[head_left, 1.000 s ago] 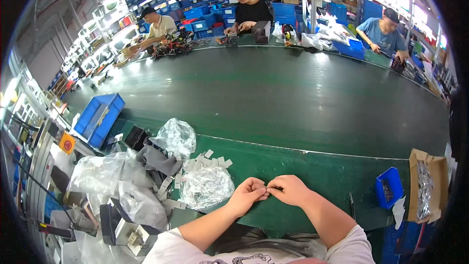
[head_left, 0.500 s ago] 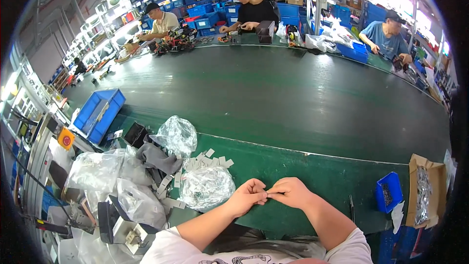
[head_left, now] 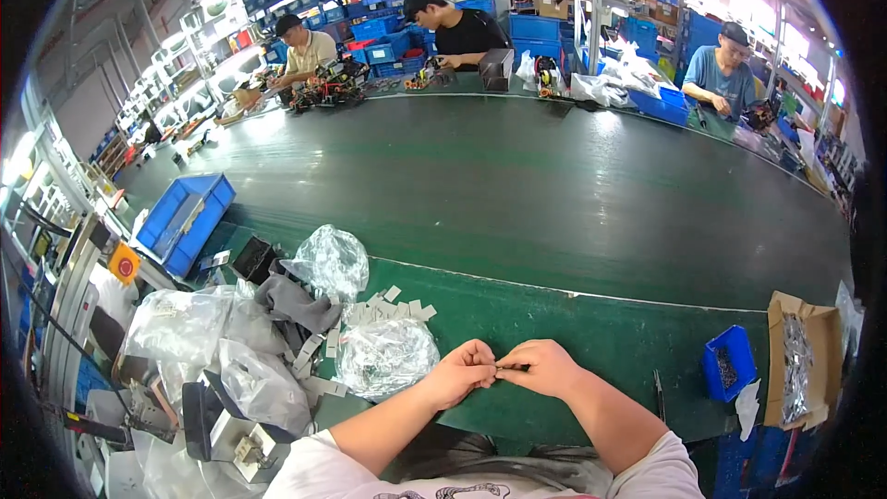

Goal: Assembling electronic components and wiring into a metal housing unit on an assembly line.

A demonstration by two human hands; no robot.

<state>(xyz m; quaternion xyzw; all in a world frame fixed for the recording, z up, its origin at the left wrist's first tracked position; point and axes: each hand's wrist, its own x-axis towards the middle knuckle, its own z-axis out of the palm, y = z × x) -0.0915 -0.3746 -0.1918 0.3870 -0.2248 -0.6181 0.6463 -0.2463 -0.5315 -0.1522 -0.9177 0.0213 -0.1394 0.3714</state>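
Hands pinching small dark part, long axis left-right

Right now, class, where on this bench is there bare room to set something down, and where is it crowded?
Free: green mat between the right hand and small blue bin; the wide dark belt beyond. Crowded: plastic bags and paper strips beside the left hand.

Wide green conveyor belt, blue crate at left, clear plastic bags beside grey parts, small blue bin, cardboard box of metal pieces, three seated workers opposite
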